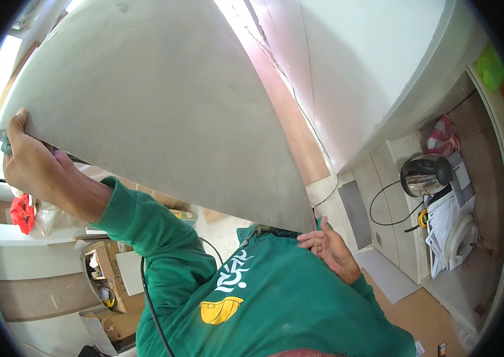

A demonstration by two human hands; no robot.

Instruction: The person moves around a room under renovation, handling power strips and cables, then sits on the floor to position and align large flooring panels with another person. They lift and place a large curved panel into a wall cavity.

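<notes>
A large, smooth grey panel (163, 101) tilts up in front of me and fills much of the upper left. My left hand (41, 163) is closed around its left end, with the thumb on the near face and the fingers mostly hidden behind. A small greenish thing (5, 143) shows beside those fingers; its kind is unclear. At the panel's near right corner, close to my body, my right hand (332, 253) is closed against the edge, its fingers partly curled and its thumb raised. The near edge almost touches my green sweatshirt (288, 297).
On the right, an electric kettle (424, 174) stands beside a stack of white pieces (442, 232) and a yellow tape measure (423, 218). A white wall panel (371, 65) rises behind. A black cord (155, 321) runs past my left side. Red and clear bags (23, 214) lie left.
</notes>
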